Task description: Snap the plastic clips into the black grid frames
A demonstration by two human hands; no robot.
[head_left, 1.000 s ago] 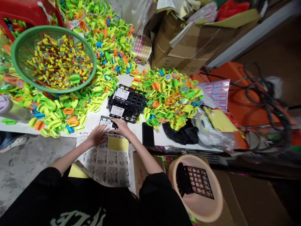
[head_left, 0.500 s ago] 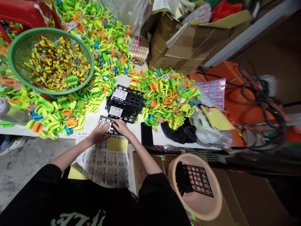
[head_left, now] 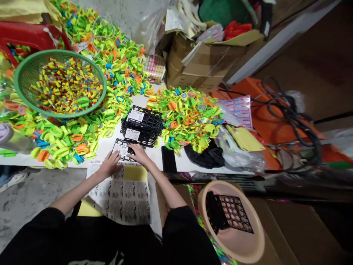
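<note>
Cluttered workroom; grey, stained floor (head_left: 55,187) seen at lower left. White table (head_left: 107,146) is mostly buried, with a bare strip left at the middle and along the front edge. Orange machine (head_left: 257,90), draped with black cables, is seen at right. Open cardboard box (head_left: 212,66) stuffed with bags is set at the back, red stool (head_left: 33,35) at back left. Most of the surface is covered by heaped green, yellow and orange plastic pieces (head_left: 190,114). Green basket (head_left: 26,77) of small yellow-and-red parts is set on the left heap. Peach basin (head_left: 234,243) is placed below the table at right, with black lattice items inside. Printed label sheet (head_left: 121,198) is draped from the table's front edge toward the lap, one yellow patch exposed. Stacked black trays (head_left: 147,125) are piled mid-table, two white labels visible. Single black tray (head_left: 122,141) is laid flat in front of the stack, between both hands. Left hand (head_left: 110,163): fingers extended, slightly parted, placed at the tray's left edge by its white label (head_left: 120,148); nothing seen gripped. Right hand (head_left: 139,154): fingers bent over the tray's right side; whether it is gripped cannot be told.
</note>
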